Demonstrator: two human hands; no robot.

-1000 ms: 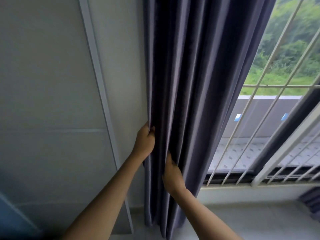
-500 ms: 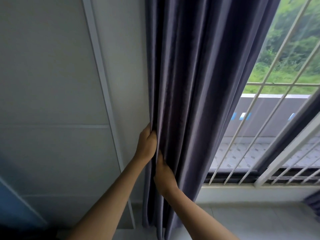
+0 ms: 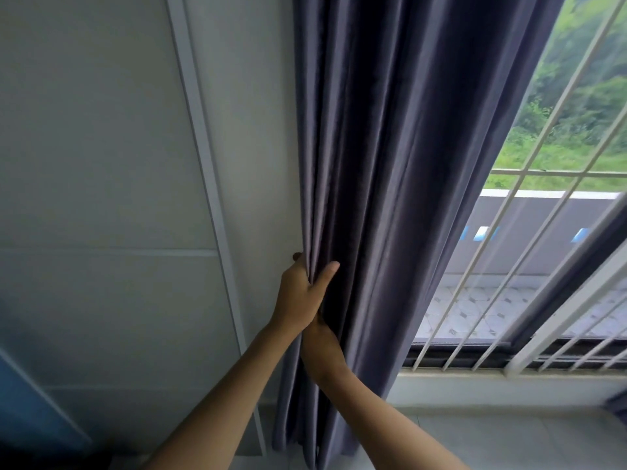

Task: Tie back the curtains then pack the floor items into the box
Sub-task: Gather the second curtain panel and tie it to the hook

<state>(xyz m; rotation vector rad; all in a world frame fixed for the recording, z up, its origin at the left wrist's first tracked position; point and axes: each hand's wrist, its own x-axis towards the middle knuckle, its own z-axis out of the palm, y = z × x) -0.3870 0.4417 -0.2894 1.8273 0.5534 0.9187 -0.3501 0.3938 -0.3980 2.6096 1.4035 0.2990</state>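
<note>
At centre frame your left hand clenched the gathered folds of the grey curtain, hanging vertically beside the window, while your right hand, just below, had a grip I cannot tell.

Two bare forearms rise from the lower edge of the view, with no sleeve on either as far as the frame shows them. No watch, band or bracelet sits at either wrist. The left hand is uncovered, without glove or ring on the parts that show; its thumbnail is short and unpainted. The right hand is likewise bare on its back, its fingers hidden from the camera.
</note>
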